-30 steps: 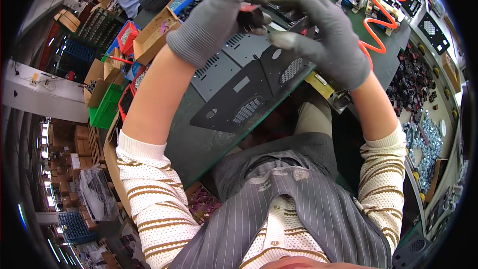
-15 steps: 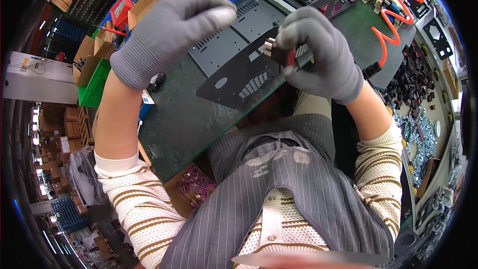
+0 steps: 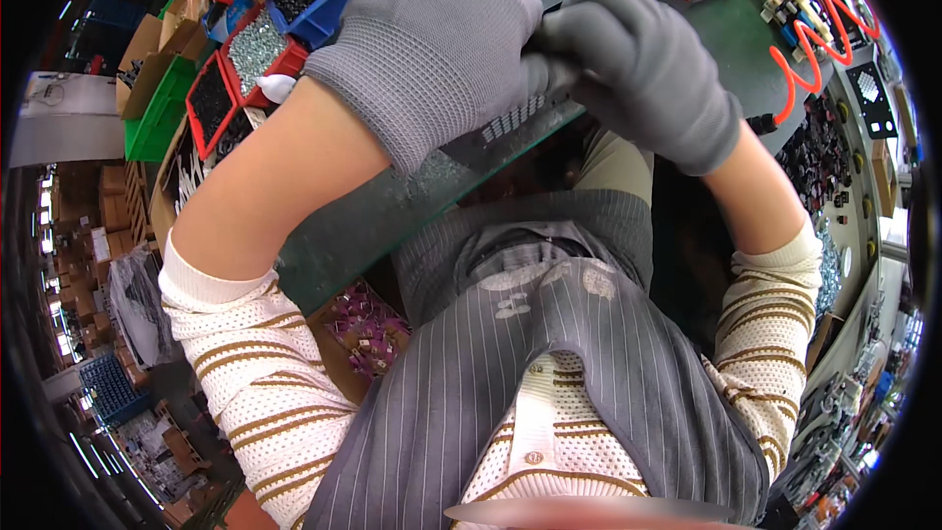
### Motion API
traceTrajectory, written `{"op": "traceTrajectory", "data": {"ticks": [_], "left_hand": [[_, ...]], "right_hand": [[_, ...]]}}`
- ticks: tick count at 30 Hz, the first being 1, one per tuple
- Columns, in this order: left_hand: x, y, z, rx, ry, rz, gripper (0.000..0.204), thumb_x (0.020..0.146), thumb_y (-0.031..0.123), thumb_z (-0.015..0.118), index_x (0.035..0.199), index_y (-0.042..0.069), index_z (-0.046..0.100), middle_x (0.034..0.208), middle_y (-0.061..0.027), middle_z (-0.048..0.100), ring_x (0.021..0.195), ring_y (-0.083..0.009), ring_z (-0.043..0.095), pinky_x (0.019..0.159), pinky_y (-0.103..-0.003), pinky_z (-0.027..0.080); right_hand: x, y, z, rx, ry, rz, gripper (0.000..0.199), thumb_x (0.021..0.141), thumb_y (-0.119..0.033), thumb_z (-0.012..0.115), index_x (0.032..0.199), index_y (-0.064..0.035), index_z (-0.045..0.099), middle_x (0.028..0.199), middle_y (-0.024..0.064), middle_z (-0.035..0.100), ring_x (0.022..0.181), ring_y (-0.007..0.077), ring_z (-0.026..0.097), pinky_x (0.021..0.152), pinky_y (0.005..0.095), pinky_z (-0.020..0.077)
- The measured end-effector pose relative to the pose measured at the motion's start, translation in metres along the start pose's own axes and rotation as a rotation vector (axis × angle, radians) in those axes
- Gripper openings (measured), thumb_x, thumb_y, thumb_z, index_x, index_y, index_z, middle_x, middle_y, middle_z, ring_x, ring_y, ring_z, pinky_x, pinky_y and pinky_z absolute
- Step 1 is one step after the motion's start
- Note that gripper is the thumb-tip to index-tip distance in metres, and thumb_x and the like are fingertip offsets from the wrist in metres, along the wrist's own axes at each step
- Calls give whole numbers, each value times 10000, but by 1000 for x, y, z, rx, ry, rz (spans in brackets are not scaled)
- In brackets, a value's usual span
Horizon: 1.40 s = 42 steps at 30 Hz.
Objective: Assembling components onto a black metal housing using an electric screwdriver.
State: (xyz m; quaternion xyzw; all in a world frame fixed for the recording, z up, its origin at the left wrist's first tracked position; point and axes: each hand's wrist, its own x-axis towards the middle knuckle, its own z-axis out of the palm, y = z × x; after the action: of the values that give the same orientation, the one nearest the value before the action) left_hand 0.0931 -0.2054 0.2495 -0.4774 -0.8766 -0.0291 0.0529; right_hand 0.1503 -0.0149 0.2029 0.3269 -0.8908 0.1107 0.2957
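Note:
Both my hands wear grey knit gloves and meet over a black metal panel (image 3: 510,125) with a patch of punched holes. My left hand (image 3: 432,49) is closed, back upward, its fingertips against those of my right. Curled fingers and a thumb pressed inward close my right hand (image 3: 648,69). Half a second ago it held a small black part with metal tabs and some red on it; the gloves now hide that part. Most of the panel lies behind my hands, at the front edge of the dark green table (image 3: 363,236).
Left of my hands stand a blue bin (image 3: 316,34) of black screws and a red bin (image 3: 296,55) of silver screws. A green bin (image 3: 162,118) is farther left. A coiled red air hose (image 3: 782,67) hangs at right. Purple parts (image 3: 365,334) sit in a box below the table.
My left hand has moved right and closed, meeting my right hand over the panel. The small black part has gone from sight between the gloves. The view has shifted slightly.

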Motion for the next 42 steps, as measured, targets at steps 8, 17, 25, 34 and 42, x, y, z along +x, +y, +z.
{"op": "traceTrajectory", "data": {"ticks": [8,17,25,34,42], "left_hand": [[12,17,-17,300,-155,-18,438,890,486,627,971,63,710,768,-133,661,733,-267,655,657,-381,506],[-6,-29,-6,-556,-205,-149,374,915,422,604,992,75,717,752,-62,661,668,-232,640,626,-333,495],[-110,-41,115,-1000,-406,-544,693,797,255,760,1402,79,471,1158,-116,635,969,-170,646,799,-299,535],[-151,10,183,-778,324,-438,225,911,261,627,945,43,582,885,-152,572,793,-343,617,725,-415,510],[-136,-2,188,-713,289,-422,217,879,199,651,1037,79,564,998,-98,583,891,-319,608,744,-405,501]], "right_hand": [[29,38,-31,-192,-240,13,320,604,-374,816,759,-149,649,875,-8,611,958,269,558,871,435,437],[-16,37,-18,27,3,235,495,726,-341,800,1103,-92,597,1090,100,604,1050,266,573,908,423,442],[-114,157,95,1073,975,1046,501,990,-415,485,1179,36,595,1131,135,653,1069,234,614,966,362,456],[-99,144,139,1353,1030,1279,370,1032,-431,403,925,-101,530,741,46,510,730,212,533,631,320,461],[-142,205,183,922,611,1035,356,1023,-280,388,881,-14,576,787,90,610,710,221,583,711,326,512]]}}
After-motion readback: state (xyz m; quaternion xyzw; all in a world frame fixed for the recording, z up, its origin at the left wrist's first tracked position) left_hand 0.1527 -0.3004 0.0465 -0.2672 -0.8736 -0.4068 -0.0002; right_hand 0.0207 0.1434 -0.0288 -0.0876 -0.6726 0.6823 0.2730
